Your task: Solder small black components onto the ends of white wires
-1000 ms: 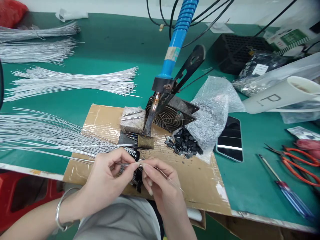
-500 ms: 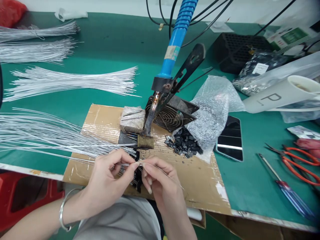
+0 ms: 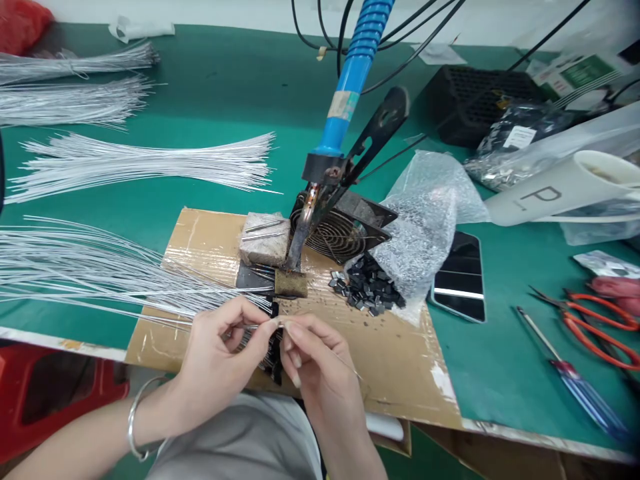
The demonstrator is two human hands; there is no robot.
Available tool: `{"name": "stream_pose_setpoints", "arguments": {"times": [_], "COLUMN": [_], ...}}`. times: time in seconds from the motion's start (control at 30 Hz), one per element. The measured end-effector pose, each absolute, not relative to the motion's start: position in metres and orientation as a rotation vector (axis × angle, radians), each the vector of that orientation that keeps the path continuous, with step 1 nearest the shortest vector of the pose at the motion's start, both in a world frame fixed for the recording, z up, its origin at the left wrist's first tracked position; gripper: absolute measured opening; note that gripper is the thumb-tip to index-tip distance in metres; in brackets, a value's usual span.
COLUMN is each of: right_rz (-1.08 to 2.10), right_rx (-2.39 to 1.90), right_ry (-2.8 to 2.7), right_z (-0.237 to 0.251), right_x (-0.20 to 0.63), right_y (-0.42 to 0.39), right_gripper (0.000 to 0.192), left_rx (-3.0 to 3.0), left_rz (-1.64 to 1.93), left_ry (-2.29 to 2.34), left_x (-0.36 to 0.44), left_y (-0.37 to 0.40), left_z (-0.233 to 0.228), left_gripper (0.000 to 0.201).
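My left hand (image 3: 220,357) pinches a thin silver wire between thumb and forefinger over the front of a cardboard sheet (image 3: 395,363). My right hand (image 3: 317,363) meets it fingertip to fingertip, pinching the same wire near a small part that is too small to make out. A bunch of black-tipped wires (image 3: 274,347) lies under both hands. Just beyond stands a blue-handled soldering iron (image 3: 350,87), its tip down on a brown block (image 3: 291,283).
Fanned bundles of silver wires (image 3: 100,267) cover the green table (image 3: 210,100) at left. Small black parts (image 3: 367,290) spill from a bubble-wrap bag (image 3: 425,220). A phone (image 3: 459,277), a screwdriver (image 3: 575,380) and red-handled scissors (image 3: 600,330) lie at right. A fan (image 3: 345,230) sits behind the iron.
Both hands have crept slightly left and closer together, fingertips now touching on the wire. Everything else on the table is where it was.
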State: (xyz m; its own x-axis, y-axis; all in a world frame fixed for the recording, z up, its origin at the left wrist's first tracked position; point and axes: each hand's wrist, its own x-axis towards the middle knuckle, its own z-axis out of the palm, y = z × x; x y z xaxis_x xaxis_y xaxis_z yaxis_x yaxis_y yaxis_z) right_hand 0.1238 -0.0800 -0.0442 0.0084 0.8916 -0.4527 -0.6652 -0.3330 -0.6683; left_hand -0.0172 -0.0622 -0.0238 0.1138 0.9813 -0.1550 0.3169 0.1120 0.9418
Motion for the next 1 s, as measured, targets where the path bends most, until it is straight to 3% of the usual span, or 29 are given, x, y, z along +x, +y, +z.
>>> {"name": "stream_pose_setpoints", "arguments": {"times": [0.43,0.63,1.0], "right_rz": [1.502,1.417,1.43], "right_rx": [-1.047,-1.124,-1.129], "right_ry": [-0.432,-0.607,-0.564], "right_z": [-0.05,-0.053,-0.049], "right_x": [0.126,0.129,0.125], "right_y": [-0.084,-0.088,-0.086], "right_gripper": [0.026,0.014,0.011], "left_rx": [1.245,1.298,1.447], "left_rz": [0.888,0.911,0.906], "left_ry": [1.32,1.313,1.334], "left_x": [-0.015,-0.018,-0.021], "left_y": [-0.05,-0.05,-0.055], "left_z": [-0.011,-0.01,-0.014], "left_gripper": [0.018,0.017,0.018]}}
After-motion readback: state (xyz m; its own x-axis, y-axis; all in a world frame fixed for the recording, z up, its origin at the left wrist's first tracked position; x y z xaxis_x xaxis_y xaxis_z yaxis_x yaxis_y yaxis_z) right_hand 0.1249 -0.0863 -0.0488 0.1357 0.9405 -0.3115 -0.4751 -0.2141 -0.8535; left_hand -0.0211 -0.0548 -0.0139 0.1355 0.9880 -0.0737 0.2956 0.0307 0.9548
